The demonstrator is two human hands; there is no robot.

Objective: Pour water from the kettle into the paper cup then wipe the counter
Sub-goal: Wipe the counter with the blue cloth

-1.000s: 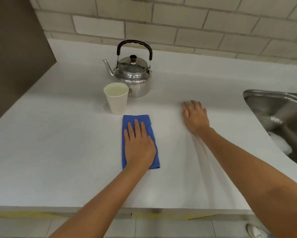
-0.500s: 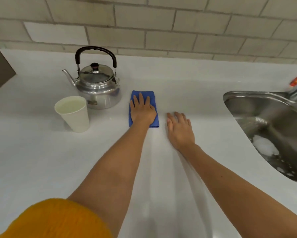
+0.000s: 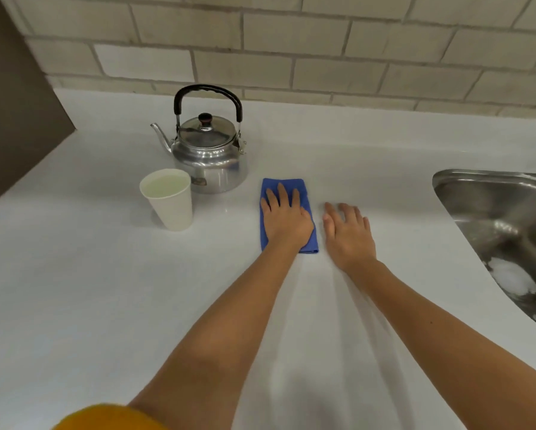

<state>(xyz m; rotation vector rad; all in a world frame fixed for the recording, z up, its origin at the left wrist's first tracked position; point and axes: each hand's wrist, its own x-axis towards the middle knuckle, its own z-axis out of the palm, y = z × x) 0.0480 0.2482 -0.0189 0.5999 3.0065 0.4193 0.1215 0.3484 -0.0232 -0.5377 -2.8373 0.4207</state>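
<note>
A steel kettle (image 3: 209, 156) with a black handle stands upright at the back of the white counter (image 3: 74, 274). In front of it, to its left, a white paper cup (image 3: 170, 206) holds water nearly to the rim. A folded blue cloth (image 3: 294, 184) lies flat right of the kettle. My left hand (image 3: 285, 218) presses palm-down on the cloth with fingers spread, covering most of it. My right hand (image 3: 349, 234) rests flat on the bare counter just right of the cloth and holds nothing.
A steel sink (image 3: 508, 231) with white foam in its basin is set into the counter at the right. A tiled wall (image 3: 291, 48) runs along the back. A dark panel (image 3: 9, 103) bounds the counter's far left.
My left hand has slid the cloth from in front of the cup to the right of the kettle, then drawn it slightly nearer. My right hand stays flat beside it. Cup and kettle are unmoved.
</note>
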